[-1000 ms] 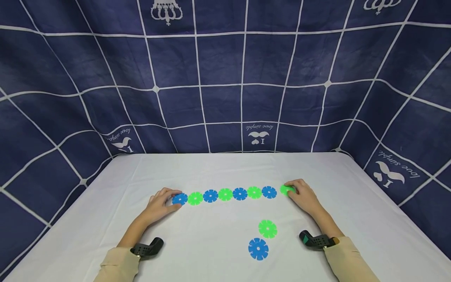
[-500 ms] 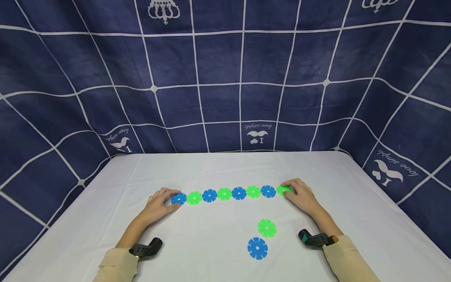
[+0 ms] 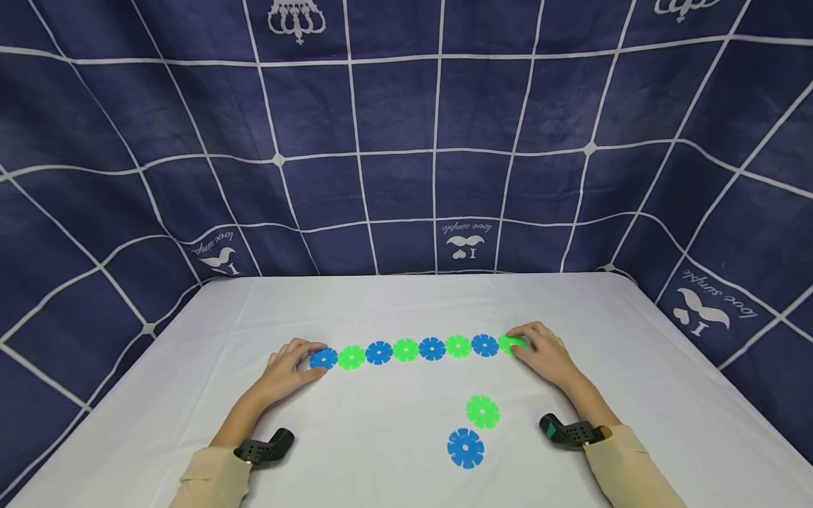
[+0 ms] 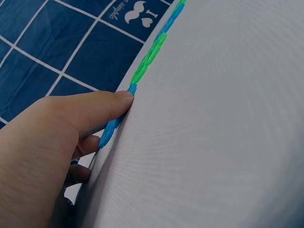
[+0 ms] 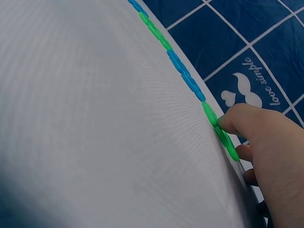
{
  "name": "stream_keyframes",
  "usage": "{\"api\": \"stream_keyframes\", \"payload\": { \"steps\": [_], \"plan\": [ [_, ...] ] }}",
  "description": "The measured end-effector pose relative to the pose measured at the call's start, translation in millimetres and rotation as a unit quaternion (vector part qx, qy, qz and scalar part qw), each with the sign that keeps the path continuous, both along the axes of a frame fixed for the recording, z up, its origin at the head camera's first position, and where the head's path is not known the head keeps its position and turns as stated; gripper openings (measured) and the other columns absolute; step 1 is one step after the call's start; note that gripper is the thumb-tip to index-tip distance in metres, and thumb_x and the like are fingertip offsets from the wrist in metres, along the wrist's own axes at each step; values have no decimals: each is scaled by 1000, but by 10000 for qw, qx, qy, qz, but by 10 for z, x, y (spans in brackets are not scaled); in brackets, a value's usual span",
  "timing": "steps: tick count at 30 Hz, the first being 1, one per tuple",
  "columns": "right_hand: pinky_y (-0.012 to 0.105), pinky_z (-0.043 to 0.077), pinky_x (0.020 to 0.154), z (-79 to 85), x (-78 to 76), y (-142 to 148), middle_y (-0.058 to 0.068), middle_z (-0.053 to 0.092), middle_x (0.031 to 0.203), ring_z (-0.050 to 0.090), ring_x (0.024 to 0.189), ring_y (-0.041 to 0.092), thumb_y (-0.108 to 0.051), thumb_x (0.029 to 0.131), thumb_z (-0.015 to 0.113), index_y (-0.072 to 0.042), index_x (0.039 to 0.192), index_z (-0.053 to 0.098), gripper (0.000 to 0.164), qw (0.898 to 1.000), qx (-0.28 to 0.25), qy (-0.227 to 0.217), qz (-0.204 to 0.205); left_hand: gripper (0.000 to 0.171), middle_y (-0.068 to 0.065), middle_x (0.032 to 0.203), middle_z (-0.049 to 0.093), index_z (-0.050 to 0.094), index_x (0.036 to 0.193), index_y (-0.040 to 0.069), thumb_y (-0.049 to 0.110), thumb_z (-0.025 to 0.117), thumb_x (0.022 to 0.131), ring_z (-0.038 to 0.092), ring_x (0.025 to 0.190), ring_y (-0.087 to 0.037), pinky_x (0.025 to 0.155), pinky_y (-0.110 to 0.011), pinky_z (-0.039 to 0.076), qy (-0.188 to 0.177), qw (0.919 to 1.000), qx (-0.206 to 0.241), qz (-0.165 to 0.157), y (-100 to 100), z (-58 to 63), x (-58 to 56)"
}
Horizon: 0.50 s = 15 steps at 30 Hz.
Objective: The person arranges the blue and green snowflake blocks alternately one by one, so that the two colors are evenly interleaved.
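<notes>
A row of notched plastic snowflake discs, alternating blue and green, lies flat across the white table. At its left end my left hand (image 3: 284, 370) pinches a blue snowflake disc (image 3: 324, 358), thumb on the near edge and a finger on the far edge. The right-end green snowflake disc (image 3: 507, 343) is held between the thumb and fingers of my right hand (image 3: 546, 356), which partly cover it. That green disc touches or nearly touches its blue neighbour (image 3: 485, 346). In the right wrist view, my right thumb (image 5: 232, 119) rests on the green disc.
Nearer to me, apart from the row, lie a loose green disc (image 3: 483, 412) and a loose blue disc (image 3: 466, 449). A dark blue checked curtain (image 3: 406, 183) hangs behind and at both sides of the white table (image 3: 356, 451). Black bands sit on both wrists.
My right hand has slid the end green disc leftward, closing the gap to the blue disc beside it; in the last half second it has held still. My left hand has stayed in place.
</notes>
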State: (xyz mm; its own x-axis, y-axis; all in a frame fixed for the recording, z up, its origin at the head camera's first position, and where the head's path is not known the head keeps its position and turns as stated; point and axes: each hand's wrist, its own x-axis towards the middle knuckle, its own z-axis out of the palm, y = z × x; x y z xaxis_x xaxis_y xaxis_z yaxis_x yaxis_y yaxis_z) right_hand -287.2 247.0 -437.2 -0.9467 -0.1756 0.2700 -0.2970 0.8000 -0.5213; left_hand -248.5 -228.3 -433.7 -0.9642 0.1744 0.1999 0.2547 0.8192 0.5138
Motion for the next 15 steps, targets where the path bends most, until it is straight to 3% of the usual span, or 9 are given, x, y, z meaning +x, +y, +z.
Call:
{"api": "stream_keyframes", "payload": {
  "steps": [8, 15],
  "plan": [
    [46, 31, 83, 19, 1, 0, 9, 52, 112, 49, 99, 27, -26, 85, 59, -16, 109, 62, 27, 10000, -12, 17, 39, 49, -6, 113, 52, 57, 120, 16, 43, 64, 79, 46, 106, -26, 76, -36, 26, -32, 10000, -31, 39, 2, 14, -14],
    [26, 35, 63, 76, 4, -18, 8, 49, 109, 40, 71, 12, -15, 88, 55, -12, 108, 62, 21, 9945, -1016, 219, 111, 49, -7, 114, 52, 57, 120, 16, 42, 64, 79, 45, 108, -28, 78, -37, 26, -77, 10000, -4, 36, 4, 23, -4]
  ]
}}
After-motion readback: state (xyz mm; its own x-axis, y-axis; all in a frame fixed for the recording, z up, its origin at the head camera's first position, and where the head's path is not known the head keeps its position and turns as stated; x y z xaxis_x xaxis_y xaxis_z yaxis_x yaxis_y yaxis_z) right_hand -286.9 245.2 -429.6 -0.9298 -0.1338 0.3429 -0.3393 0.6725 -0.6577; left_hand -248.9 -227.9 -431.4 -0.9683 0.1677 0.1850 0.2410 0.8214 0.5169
